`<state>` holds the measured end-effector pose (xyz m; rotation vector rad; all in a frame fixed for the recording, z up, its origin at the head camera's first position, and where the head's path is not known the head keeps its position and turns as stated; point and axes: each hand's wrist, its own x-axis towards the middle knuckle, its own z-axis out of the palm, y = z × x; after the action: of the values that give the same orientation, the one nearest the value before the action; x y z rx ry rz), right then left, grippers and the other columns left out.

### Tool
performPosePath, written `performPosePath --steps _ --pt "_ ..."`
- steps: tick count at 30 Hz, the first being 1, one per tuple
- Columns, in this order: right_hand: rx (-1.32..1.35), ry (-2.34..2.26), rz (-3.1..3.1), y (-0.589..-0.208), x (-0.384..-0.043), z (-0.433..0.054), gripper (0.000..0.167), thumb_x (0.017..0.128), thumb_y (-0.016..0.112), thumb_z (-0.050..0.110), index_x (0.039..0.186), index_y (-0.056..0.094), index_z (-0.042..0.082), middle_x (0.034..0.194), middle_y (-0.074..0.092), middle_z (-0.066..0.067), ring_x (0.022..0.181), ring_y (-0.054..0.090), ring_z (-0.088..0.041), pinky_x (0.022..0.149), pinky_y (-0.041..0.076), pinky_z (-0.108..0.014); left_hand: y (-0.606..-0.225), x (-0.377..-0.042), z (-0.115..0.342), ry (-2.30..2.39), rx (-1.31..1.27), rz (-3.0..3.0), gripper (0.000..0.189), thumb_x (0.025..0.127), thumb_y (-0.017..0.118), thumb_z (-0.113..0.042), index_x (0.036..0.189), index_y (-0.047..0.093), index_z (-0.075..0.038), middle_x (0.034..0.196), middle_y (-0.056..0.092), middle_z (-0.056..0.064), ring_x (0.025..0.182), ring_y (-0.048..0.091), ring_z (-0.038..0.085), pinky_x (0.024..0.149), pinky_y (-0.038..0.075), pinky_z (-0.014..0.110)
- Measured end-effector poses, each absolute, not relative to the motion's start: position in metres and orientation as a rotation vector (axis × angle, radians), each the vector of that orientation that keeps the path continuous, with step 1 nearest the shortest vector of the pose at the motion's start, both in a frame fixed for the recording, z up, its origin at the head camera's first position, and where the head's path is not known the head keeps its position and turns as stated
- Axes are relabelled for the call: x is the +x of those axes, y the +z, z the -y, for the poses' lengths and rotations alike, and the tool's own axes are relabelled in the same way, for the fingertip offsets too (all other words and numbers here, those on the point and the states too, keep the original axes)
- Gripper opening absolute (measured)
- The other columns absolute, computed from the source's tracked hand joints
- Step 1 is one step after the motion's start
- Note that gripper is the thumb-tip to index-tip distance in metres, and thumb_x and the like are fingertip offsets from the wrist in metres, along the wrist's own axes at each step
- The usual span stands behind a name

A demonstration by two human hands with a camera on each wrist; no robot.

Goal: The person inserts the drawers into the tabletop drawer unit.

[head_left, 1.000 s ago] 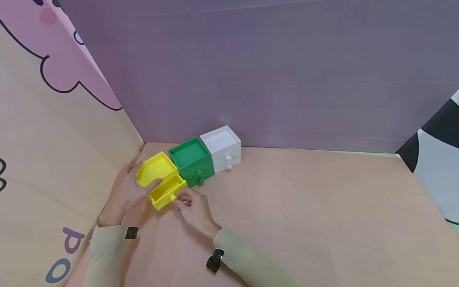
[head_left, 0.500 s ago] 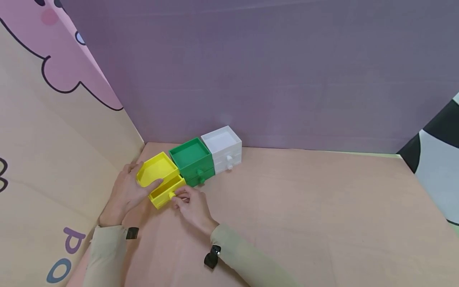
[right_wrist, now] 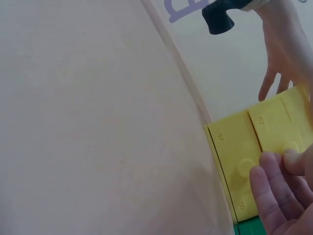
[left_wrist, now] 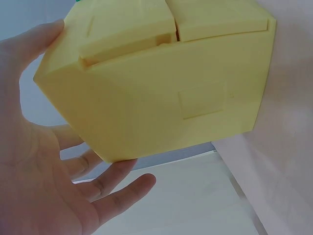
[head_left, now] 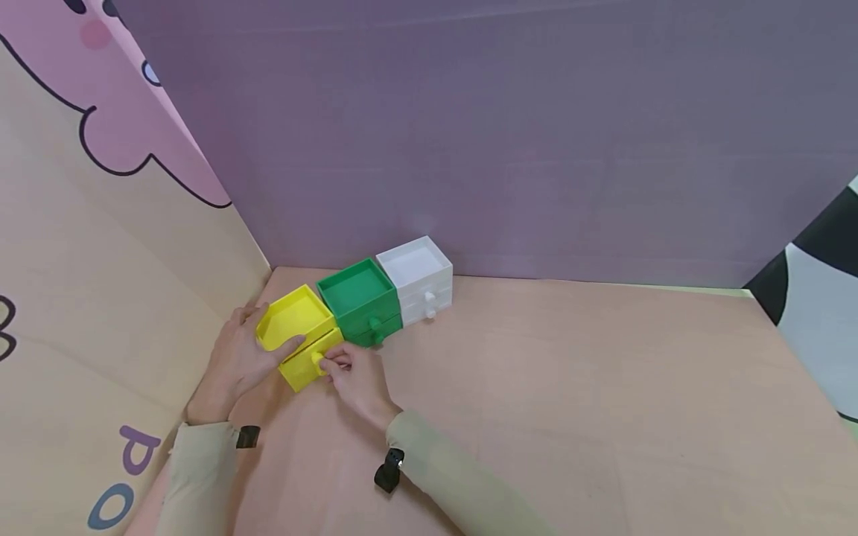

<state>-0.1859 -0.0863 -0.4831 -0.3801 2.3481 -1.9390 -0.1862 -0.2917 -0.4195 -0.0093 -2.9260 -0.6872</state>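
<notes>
A small yellow drawer box with a tray-like top stands at the left end of a row of three. My left hand grips it from the left, fingers at the back and thumb over the top front edge. With thumb and fingers, my right hand pinches the yellow knob of the upper drawer. In the left wrist view that drawer protrudes slightly, while the lower drawer sits almost flush. The lower knob shows beside my right fingers in the right wrist view.
A green drawer box touches the yellow one, and a white drawer box adjoins the green near the purple back wall. A printed side wall rises close to my left arm. The pinkish table stretches right.
My right hand has pushed the yellow upper drawer inward, from well out to nearly closed. The left hand keeps its grip, and the green and white boxes have stayed in place.
</notes>
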Motion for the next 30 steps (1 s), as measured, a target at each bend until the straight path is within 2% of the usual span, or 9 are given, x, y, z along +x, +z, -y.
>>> performPosePath --steps 10,17,23,30 --pt "-0.304 -2.020 -2.315 -0.486 -0.190 0.091 0.013 0.098 0.078 0.012 0.104 0.076 0.000 0.093 0.081 -0.012 0.080 0.080 -0.035 0.066 0.062 -0.020 -0.424 -0.188 0.291 -0.712 -0.029 2.904 0.099 0.096 0.070 -0.059 0.160 0.038 0.008 0.154 0.040 0.038 0.134 0.046 0.057 0.109 0.044 0.073" --pt "-0.304 -2.021 -2.300 -0.488 -0.189 0.082 0.011 0.098 0.077 0.012 0.104 0.077 0.002 0.095 0.082 -0.014 0.080 0.080 -0.031 0.068 0.062 -0.020 -0.423 -0.190 0.292 -0.723 -0.028 2.914 0.101 0.096 0.067 -0.062 0.161 0.035 0.008 0.157 0.036 0.038 0.138 0.042 0.058 0.110 0.042 0.075" --pt "-0.433 -1.942 -2.348 -0.480 -0.180 0.048 0.008 0.100 0.075 0.014 0.103 0.077 0.007 0.095 0.082 -0.009 0.078 0.079 -0.023 0.070 0.062 -0.020 -0.423 -0.188 0.296 -0.709 -0.003 2.909 0.101 0.097 0.065 -0.063 0.162 0.033 0.007 0.159 0.034 0.036 0.140 0.041 0.058 0.109 0.044 0.075" --pt "-0.362 -1.864 -2.398 -0.475 -0.175 -0.027 0.007 0.100 0.074 0.012 0.104 0.078 0.008 0.098 0.080 -0.014 0.085 0.079 -0.030 0.074 0.062 -0.023 -0.428 -0.186 0.289 -0.702 -0.021 2.874 0.098 0.100 0.063 -0.060 0.164 0.029 0.006 0.166 0.030 0.035 0.148 0.035 0.059 0.111 0.040 0.078"
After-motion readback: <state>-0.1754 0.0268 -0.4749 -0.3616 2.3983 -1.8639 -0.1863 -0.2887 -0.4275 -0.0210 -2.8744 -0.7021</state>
